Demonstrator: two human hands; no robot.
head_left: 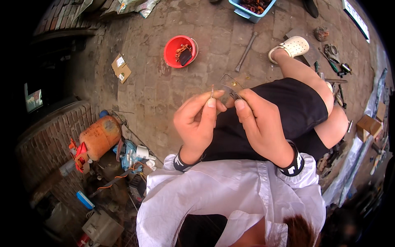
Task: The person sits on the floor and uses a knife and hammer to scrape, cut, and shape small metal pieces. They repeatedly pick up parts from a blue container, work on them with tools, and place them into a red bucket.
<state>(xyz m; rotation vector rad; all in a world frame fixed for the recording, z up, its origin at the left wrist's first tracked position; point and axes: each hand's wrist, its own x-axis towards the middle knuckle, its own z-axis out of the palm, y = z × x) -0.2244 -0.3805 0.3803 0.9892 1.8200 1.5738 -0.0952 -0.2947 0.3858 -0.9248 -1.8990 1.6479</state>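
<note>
In front of my lap, my left hand (197,119) is closed in a pinch. Between its thumb and forefinger stands a short, thin metallic piece (212,89), whose exact kind is too small to make out. My right hand (265,123) is a little to the right, its thumb and fingers pressed around a small dark metal piece (235,96). Thin bent wire (226,76) shows just beyond the fingertips; whether it joins the dark piece, I cannot tell. The two hands are close together but apart. Below them lies the black cloth (288,107) over my lap.
On the brick floor ahead sits a red bucket (168,53) with brownish pieces inside. Farther off are a blue basin (253,17) and a long metal bar (246,52). Flat cardboard (120,68) and a rusty orange gas cylinder (101,138) lie left; scattered hand tools (332,61) lie right.
</note>
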